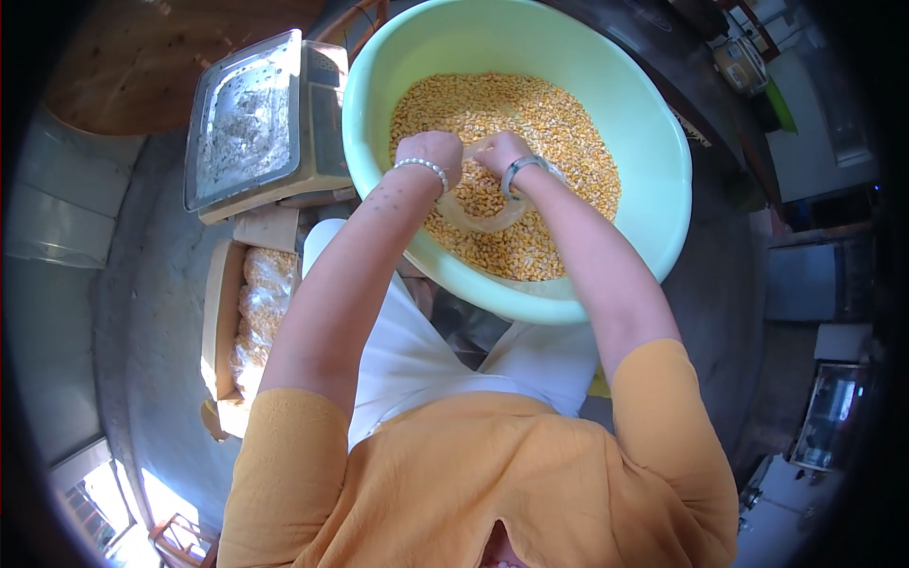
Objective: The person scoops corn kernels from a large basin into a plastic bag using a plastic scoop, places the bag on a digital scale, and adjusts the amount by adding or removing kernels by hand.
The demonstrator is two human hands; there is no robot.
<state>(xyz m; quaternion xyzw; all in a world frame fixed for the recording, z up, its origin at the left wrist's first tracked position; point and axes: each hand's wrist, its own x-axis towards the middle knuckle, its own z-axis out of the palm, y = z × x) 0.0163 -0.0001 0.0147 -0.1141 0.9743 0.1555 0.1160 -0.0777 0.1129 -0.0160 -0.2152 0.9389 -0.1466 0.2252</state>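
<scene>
A large pale green plastic basin [639, 184] stands before me with a broad bed of dried corn kernels [511, 99] inside. Over the corn, my left hand [432, 150] and my right hand [503, 150] are each closed on the rim of a clear plastic bag [483, 221]. Its mouth forms a loop between my wrists, just above the kernels. How much corn the bag holds, I cannot tell. A pearl bracelet is on my left wrist and a bangle on my right.
Left of the basin stands a weighing scale with a metal pan [248, 117]. Below it, an open cardboard box [220, 319] holds clear bags of corn [261, 305]. A round wooden table [142, 64] is at the upper left, and a dark table edge runs behind the basin's right side.
</scene>
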